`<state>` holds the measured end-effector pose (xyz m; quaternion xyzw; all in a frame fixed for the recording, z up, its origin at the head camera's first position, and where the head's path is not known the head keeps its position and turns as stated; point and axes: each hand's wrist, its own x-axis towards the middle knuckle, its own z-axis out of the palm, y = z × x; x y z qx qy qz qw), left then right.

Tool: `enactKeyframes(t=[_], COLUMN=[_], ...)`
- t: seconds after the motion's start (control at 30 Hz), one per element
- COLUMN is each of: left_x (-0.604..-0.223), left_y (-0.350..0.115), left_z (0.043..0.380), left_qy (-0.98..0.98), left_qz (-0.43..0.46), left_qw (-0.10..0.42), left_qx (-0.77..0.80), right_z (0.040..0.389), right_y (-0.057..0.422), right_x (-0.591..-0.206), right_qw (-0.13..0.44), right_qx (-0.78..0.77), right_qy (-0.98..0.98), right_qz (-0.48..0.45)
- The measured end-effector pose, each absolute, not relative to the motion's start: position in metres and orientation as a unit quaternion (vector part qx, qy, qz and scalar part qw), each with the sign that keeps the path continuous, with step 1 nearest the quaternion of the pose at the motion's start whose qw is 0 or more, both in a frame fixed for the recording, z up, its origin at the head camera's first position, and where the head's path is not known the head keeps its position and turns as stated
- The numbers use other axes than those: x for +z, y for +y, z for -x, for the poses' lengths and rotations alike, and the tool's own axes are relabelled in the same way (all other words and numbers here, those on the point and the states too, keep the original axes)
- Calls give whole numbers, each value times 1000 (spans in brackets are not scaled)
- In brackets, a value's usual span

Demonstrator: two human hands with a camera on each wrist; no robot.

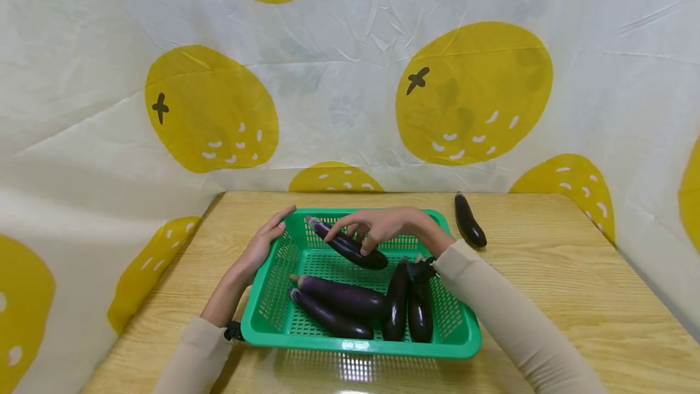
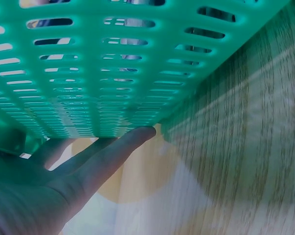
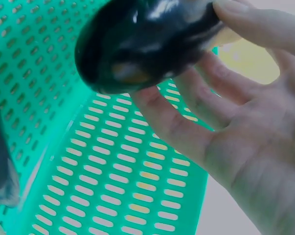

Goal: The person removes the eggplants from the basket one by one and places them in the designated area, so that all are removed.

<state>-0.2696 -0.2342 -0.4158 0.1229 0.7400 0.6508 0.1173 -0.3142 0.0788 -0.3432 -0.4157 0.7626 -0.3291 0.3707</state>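
Note:
A dark purple eggplant [image 1: 350,250] is held by my right hand [image 1: 383,227] above the back part of a green perforated plastic basket [image 1: 361,350]. In the right wrist view, the fingers wrap round this glossy eggplant [image 3: 142,44] with the thumb on its other side. My left hand [image 1: 259,248] rests against the basket's left side near the back corner. Seen from the left wrist, its straight fingers [image 2: 105,164] lie along the outside of the mesh wall. Inside the basket, two eggplants [image 1: 344,297] lie crosswise at the front, and two more [image 1: 420,309] lie lengthwise at the right.
Another eggplant [image 1: 469,221] lies on the wooden table [image 1: 547,272], beyond the basket's back right corner. A white cloth [image 1: 339,90] printed with yellow fruit hangs behind the table and along its sides.

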Motion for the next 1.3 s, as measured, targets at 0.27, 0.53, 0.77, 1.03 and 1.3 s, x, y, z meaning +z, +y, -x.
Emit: enactKeyframes(t=[0.27, 0.53, 0.77, 1.03, 1.3], left_x=[-416, -419, -421, -422, -421], left_y=[-234, -236, -237, -236, -236], left_z=[269, 269, 268, 268, 268], left_qy=[741, 739, 742, 741, 743], left_qz=[-128, -129, -128, -137, -138], left_qw=[110, 115, 115, 106, 103], left_qx=[650, 651, 647, 649, 647], right_z=[308, 302, 294, 283, 274], right_y=[85, 96, 109, 121, 140], right_x=[-331, -322, -314, -298, -290], right_qw=[347, 302, 268, 228, 180], right_qx=[-341, -352, -371, -384, -428], right_qy=[767, 777, 776, 777, 774], right_qz=[417, 426, 434, 444, 431])
